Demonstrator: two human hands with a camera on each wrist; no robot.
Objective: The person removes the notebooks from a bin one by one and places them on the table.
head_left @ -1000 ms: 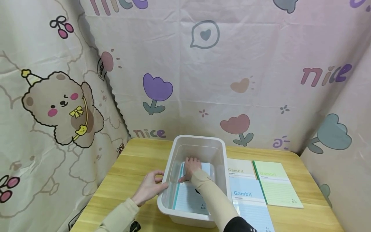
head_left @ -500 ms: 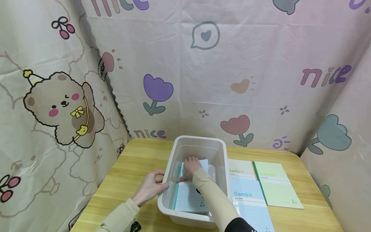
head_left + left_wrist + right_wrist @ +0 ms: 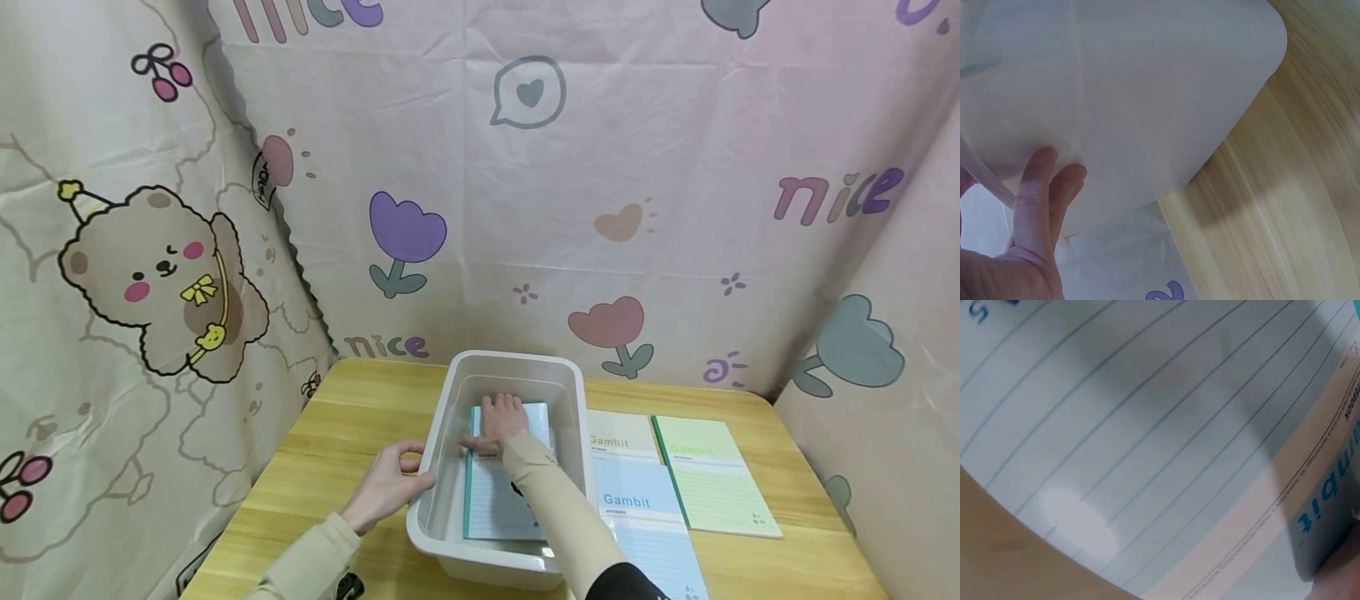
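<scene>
A white plastic bin point(image 3: 420, 529) stands on the table. My left hand point(image 3: 386, 485) holds its left rim, the thumb at the rim and the other fingers against the outer wall, as the left wrist view shows point(image 3: 1035, 212). Inside the bin lies a light blue notebook point(image 3: 495, 504) with a teal spine on its left. My right hand point(image 3: 501, 427) rests on the notebook's upper part, fingers pointing away and thumb stretched left. Close up in the right wrist view, the notebook's lined cover point(image 3: 1147, 425) fills most of the frame. My right sleeve hides part of it.
On the wooden table point(image 3: 360, 400), right of the bin, lie a blue notebook point(image 3: 648, 533), a pale cream one point(image 3: 622, 429) partly beneath it, and a green one point(image 3: 720, 483). A printed curtain point(image 3: 510, 208) hangs behind and at both sides.
My right hand and the notebook under it have shifted right and slightly away inside the bin. The left hand stays at the rim.
</scene>
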